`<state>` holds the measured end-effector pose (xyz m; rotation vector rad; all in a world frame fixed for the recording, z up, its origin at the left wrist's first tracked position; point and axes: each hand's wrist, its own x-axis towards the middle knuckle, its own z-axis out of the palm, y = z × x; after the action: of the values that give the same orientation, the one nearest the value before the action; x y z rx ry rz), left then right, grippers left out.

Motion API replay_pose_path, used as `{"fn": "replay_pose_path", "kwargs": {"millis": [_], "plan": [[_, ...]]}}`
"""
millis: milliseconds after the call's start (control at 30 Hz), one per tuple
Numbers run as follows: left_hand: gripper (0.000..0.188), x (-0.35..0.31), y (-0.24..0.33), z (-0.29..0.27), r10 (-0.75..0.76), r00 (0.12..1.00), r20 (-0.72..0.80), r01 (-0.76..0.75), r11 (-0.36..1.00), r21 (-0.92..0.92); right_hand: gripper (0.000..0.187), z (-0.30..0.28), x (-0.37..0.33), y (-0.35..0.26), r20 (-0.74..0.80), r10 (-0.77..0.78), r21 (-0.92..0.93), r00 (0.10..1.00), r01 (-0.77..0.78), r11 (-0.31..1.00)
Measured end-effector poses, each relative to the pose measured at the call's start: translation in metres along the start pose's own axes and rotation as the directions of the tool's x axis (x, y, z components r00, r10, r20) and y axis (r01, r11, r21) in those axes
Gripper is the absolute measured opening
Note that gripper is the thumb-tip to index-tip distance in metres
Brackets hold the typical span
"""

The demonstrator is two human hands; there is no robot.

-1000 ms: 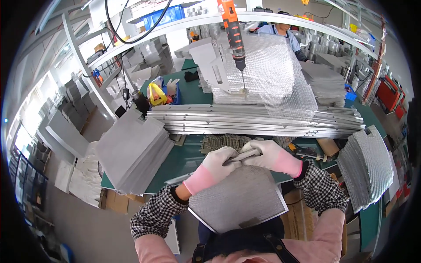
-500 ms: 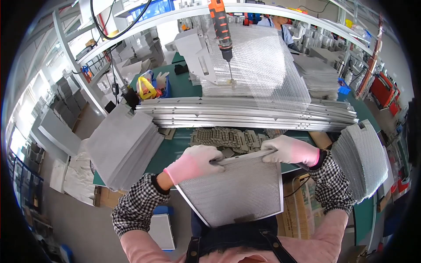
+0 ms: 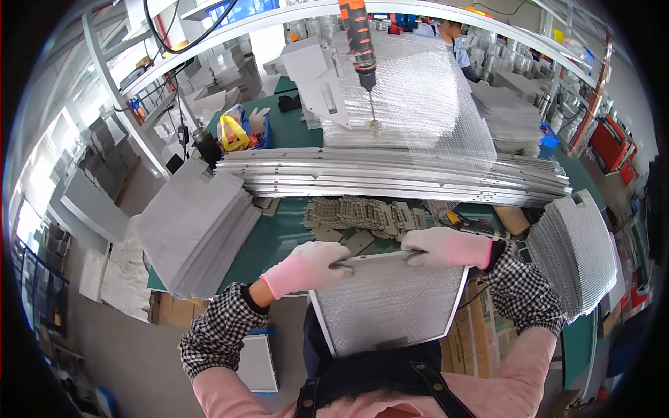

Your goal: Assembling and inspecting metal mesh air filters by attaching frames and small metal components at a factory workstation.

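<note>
A grey mesh panel with pale narrow edging leans upright against my front at the table's near edge. My left hand, in a white and pink glove, is closed around the panel's far left corner. At the far edge toward the right, my right hand, gloved alike, has its fingers closed over the rim. A thin light bar runs along that edge between the hands. Just beyond lies a heap of small beige clips, with a few loose pieces closer to my fingers.
Stacks of mesh sheets stand left and right. Long metal strips lie across the green table. An orange-black power screwdriver hangs over bubble-wrapped sheets. A co-worker is at the back right.
The bar, raised and slanted before, now lies along the panel's far edge. My right hand has come down and slightly left; my left hand has moved slightly down. A tool beside my right hand is uncovered.
</note>
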<state>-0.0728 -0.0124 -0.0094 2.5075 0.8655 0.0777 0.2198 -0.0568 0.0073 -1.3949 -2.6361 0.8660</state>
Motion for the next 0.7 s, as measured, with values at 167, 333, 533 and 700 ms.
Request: {"fn": "replay_pose_path", "kwargs": {"millis": [167,333,533,700], "plan": [[0.032,0.003,0.006,0.006,-0.001,1.000,-0.025,-0.001,0.997,-0.079,0.024,0.004,0.025,-0.021,-0.016,-0.104,-0.186,0.994,0.100,0.978],[0.032,-0.009,-0.002,-0.002,-0.051,0.999,-0.009,0.051,0.999,0.001,0.026,0.023,0.056,-0.053,-0.076,-0.076,-0.083,0.994,0.069,0.994],[0.033,-0.043,-0.024,0.029,-0.019,0.910,-0.413,-0.051,0.986,-0.157,0.025,0.022,0.047,-0.029,0.003,-0.055,0.112,0.998,0.054,0.992],[0.042,-0.027,-0.004,0.072,-0.111,0.707,-0.699,-0.208,0.911,-0.355,0.021,0.022,0.044,-0.022,-0.007,-0.120,0.169,0.993,0.120,0.978]]}}
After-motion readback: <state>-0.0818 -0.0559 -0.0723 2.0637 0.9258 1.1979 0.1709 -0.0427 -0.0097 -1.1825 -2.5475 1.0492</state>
